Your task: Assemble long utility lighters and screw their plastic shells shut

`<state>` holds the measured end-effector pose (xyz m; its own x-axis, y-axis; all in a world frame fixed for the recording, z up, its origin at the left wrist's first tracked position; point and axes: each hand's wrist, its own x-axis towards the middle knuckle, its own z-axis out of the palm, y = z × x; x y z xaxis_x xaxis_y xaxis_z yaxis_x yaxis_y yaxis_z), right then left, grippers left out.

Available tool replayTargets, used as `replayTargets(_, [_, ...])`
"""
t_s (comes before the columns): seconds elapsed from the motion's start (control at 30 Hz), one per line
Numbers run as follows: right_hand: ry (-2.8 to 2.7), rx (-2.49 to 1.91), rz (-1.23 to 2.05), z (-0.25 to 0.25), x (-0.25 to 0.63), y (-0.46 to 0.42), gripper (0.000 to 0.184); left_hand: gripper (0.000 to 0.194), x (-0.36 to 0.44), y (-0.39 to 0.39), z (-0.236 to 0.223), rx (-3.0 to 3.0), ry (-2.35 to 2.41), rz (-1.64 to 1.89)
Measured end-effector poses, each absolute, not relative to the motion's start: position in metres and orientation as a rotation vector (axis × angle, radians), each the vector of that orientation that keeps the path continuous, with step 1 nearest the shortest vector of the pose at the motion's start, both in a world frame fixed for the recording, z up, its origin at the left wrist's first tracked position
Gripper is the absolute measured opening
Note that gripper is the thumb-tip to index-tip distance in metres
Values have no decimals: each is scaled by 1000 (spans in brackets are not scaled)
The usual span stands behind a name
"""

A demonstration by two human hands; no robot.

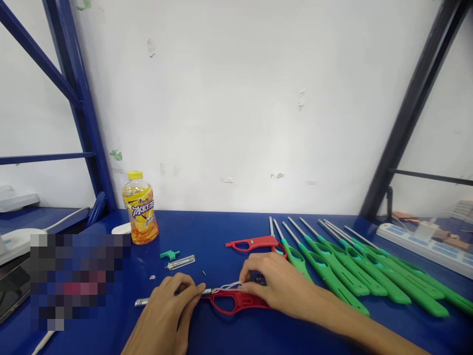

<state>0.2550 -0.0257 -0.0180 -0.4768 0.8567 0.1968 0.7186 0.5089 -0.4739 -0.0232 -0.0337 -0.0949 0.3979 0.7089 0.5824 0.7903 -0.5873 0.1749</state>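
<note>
A red lighter handle half (241, 301) with its inner side up lies at the front of the table. A metal tube (141, 302) extends from it to the left, passing under my left hand (170, 305), whose thumb and fingers are closed on the tube near the handle. White wires (229, 285) run from the tube's end toward the right. My right hand (275, 283) pinches them above the handle and covers its right end. Behind it rests another red handle half (254, 242). A green trigger (170, 255) and a clear narrow part (181, 262) lie beyond my left hand.
Several green long-necked lighters (328, 273) lie in a row at right. A bottle of iced tea (140, 209) stands back left. Power strips (424, 246) sit at the right edge and far left. Blue rack posts (79, 98) flank the white wall. A blurred patch hides the left side.
</note>
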Motion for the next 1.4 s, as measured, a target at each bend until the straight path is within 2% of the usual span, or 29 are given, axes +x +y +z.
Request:
replayTargets(0.7, [-2332,-1199,566,-10,252,-31,16,23,-20,-32,-94,-2572,-1373,-1030])
replayTargets(0.9, [-2434,-1190,577,-4,259,-32,26,21,-20,-35,-93,-2572,-1369,-1054])
replayTargets(1.17, [-2456,-1261,613,-3,266,-35,19,23,-18,-37,-86,-2661,-1352,-1142])
replayTargets(1.4, [-2452,-1270,597,-6,263,-35,17,28,-20,-42,-82,-2717,-1386,-1075])
